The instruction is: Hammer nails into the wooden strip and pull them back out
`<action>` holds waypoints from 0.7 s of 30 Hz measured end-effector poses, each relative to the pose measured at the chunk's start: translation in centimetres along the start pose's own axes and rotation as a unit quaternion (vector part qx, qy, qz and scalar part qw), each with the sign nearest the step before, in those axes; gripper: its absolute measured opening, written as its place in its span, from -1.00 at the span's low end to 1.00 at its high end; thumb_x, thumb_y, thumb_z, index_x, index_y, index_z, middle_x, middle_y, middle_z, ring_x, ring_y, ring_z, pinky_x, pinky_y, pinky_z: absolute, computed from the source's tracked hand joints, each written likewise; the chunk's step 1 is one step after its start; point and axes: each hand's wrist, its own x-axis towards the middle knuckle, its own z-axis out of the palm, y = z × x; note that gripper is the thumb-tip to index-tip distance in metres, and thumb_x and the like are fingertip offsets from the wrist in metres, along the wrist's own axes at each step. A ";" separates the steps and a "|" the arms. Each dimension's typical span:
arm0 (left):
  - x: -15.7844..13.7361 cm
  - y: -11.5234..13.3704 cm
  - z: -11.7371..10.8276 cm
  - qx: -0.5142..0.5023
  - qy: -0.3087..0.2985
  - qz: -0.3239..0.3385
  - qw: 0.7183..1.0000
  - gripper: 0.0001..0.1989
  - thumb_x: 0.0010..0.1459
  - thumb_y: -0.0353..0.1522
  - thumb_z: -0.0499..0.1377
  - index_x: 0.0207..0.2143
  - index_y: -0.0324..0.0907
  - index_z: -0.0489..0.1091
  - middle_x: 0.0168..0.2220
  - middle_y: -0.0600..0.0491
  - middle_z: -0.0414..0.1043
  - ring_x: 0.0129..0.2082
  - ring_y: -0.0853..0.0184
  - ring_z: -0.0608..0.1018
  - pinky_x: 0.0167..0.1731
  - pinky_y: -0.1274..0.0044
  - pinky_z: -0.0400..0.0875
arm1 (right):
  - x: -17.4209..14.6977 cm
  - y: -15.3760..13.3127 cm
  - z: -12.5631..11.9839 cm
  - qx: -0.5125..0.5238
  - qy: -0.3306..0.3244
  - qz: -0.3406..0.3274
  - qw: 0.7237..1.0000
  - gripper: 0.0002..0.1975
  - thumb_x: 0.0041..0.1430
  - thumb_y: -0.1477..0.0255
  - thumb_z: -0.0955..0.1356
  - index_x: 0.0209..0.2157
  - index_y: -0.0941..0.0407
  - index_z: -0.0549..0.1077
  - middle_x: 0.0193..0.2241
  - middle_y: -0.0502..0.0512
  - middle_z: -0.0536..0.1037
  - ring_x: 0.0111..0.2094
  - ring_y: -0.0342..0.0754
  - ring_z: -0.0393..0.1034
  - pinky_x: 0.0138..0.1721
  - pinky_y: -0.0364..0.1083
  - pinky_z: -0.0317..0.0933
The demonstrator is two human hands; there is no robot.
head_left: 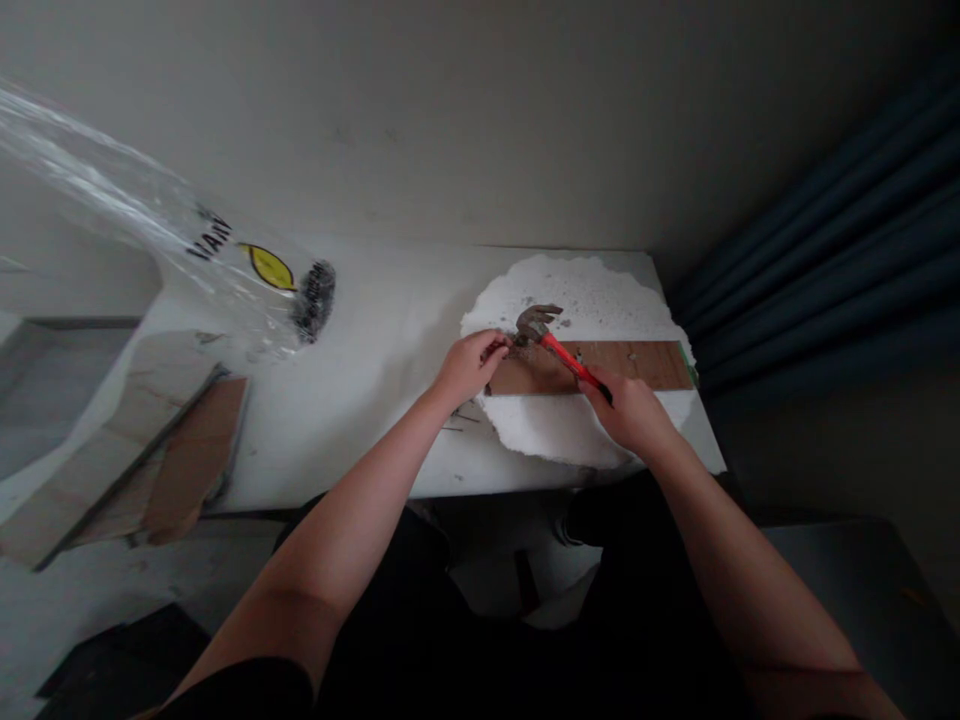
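Note:
My right hand (631, 408) is wrapped round the black end of a claw hammer (568, 362) with a red handle. The hammer's dark metal head is over the left part of a brown wooden board (622, 368). At that end of the board my left hand (471, 368) has its thumb and fingertips pinched together beside the hammer head; what they hold, if anything, is too small to make out. The board lies flat on a white, rough-edged slab (536, 425). A small upright piece stands on the board behind the handle.
The slab sits on a white table (375, 370), with a few thin nails (461, 418) near its left edge. Clear plastic wrap (225, 270) hangs at the left, above broken board pieces (191, 450). A dark curtain (832, 220) borders the right side; a wall is behind.

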 end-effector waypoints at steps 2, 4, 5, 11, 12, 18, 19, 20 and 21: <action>0.0 -0.1 0.0 0.008 0.002 0.003 1.000 -0.83 0.27 -0.34 0.12 -0.17 -0.16 0.48 -0.23 0.02 0.58 -0.28 0.32 0.57 -0.26 0.50 0.43 | 0.0 0.0 0.0 0.002 -0.001 0.000 1.000 -0.57 0.42 0.22 0.19 0.10 0.10 0.50 -0.14 0.26 0.66 -0.16 0.18 0.56 -0.17 0.01 0.32; 0.0 -0.2 0.1 0.010 0.006 0.005 1.000 -0.83 0.27 -0.34 0.11 -0.17 -0.16 0.48 -0.24 0.02 0.58 -0.29 0.32 0.57 -0.26 0.51 0.43 | 0.0 0.0 0.0 0.001 -0.001 0.002 1.000 -0.57 0.42 0.22 0.19 0.11 0.10 0.50 -0.13 0.27 0.66 -0.17 0.19 0.57 -0.18 0.02 0.32; 0.0 -0.2 0.1 0.009 0.008 0.006 1.000 -0.83 0.27 -0.34 0.12 -0.17 -0.16 0.48 -0.23 0.02 0.58 -0.29 0.32 0.57 -0.26 0.51 0.43 | 0.0 0.0 0.0 -0.001 -0.001 0.002 1.000 -0.57 0.42 0.22 0.19 0.12 0.10 0.50 -0.14 0.26 0.66 -0.18 0.19 0.57 -0.18 0.02 0.32; -0.1 0.0 0.0 0.011 0.005 0.007 1.000 -0.83 0.28 -0.33 0.12 -0.17 -0.17 0.48 -0.23 0.01 0.58 -0.27 0.31 0.58 -0.27 0.51 0.42 | 0.1 0.1 0.0 -0.006 0.006 -0.002 1.000 -0.57 0.42 0.21 0.19 0.09 0.10 0.51 -0.18 0.26 0.66 -0.22 0.18 0.57 -0.21 0.01 0.32; -0.1 0.0 0.0 0.011 0.004 0.007 1.000 -0.83 0.28 -0.33 0.12 -0.17 -0.17 0.48 -0.23 0.01 0.58 -0.27 0.31 0.58 -0.26 0.51 0.42 | 0.0 0.1 0.0 -0.006 0.010 -0.002 1.000 -0.57 0.42 0.21 0.19 0.10 0.10 0.51 -0.18 0.26 0.66 -0.21 0.18 0.57 -0.21 0.01 0.32; 0.0 0.0 0.0 0.013 0.006 0.013 1.000 -0.83 0.28 -0.34 0.11 -0.17 -0.17 0.48 -0.22 0.02 0.58 -0.27 0.32 0.58 -0.25 0.51 0.43 | 0.0 0.1 0.0 -0.005 0.008 -0.003 1.000 -0.58 0.42 0.22 0.19 0.09 0.10 0.51 -0.18 0.26 0.66 -0.20 0.18 0.57 -0.21 0.01 0.31; 0.0 0.0 0.0 0.015 0.004 0.011 1.000 -0.83 0.28 -0.34 0.11 -0.17 -0.17 0.48 -0.23 0.02 0.58 -0.28 0.31 0.57 -0.25 0.51 0.43 | 0.0 0.1 0.0 -0.005 0.006 -0.003 1.000 -0.58 0.42 0.22 0.19 0.09 0.09 0.51 -0.18 0.26 0.66 -0.21 0.18 0.57 -0.21 0.01 0.31; 0.0 0.0 0.0 0.017 0.003 0.010 1.000 -0.83 0.28 -0.34 0.11 -0.17 -0.17 0.48 -0.23 0.02 0.58 -0.28 0.31 0.57 -0.25 0.50 0.44 | 0.0 0.1 0.0 -0.005 0.004 -0.003 1.000 -0.58 0.42 0.22 0.19 0.08 0.09 0.51 -0.18 0.26 0.66 -0.21 0.18 0.57 -0.21 0.01 0.31; 0.0 0.0 0.0 0.018 0.002 0.009 1.000 -0.82 0.28 -0.34 0.11 -0.16 -0.17 0.48 -0.23 0.02 0.58 -0.28 0.31 0.57 -0.25 0.50 0.44 | 0.0 0.1 0.0 -0.005 0.003 -0.003 1.000 -0.58 0.42 0.22 0.19 0.08 0.09 0.51 -0.18 0.26 0.66 -0.21 0.18 0.57 -0.22 0.01 0.31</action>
